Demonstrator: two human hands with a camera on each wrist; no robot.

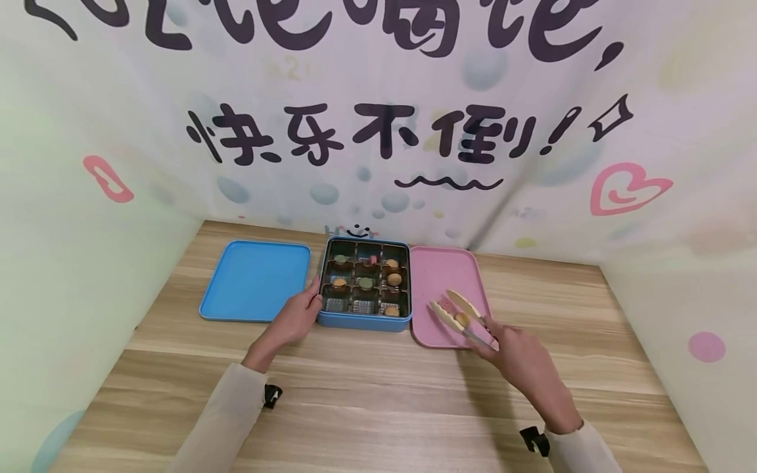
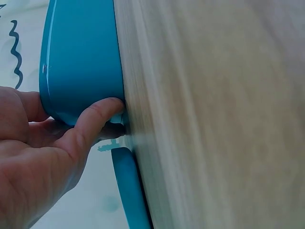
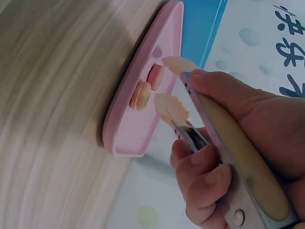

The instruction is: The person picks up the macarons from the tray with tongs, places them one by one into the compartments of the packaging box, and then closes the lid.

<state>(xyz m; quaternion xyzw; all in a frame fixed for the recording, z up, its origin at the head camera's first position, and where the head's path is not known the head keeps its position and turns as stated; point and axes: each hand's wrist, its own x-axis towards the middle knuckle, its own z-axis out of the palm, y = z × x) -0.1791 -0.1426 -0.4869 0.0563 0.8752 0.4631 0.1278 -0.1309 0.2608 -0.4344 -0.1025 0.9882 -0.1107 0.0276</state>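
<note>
Pink and tan macarons point(image 3: 141, 96) lie just beyond the right grip point(image 1: 523, 361), which curls round parted tongs point(image 3: 233, 138).

Both arms point(image 1: 221, 420) forward, right fingers point(image 3: 202, 186) curled.

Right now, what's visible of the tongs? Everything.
The tongs have silvery, metal-looking arms, a beige strip along the outside, a round rivet-like detail toward the rear, and pale beige, scallop-edged tips, possibly plastic. The right hand grips them, thumb on one arm, fingers on the other. They're open, tips pointing forward over the pink tray, near a pink macaron and a tan macaron, with neither clamped.
</note>
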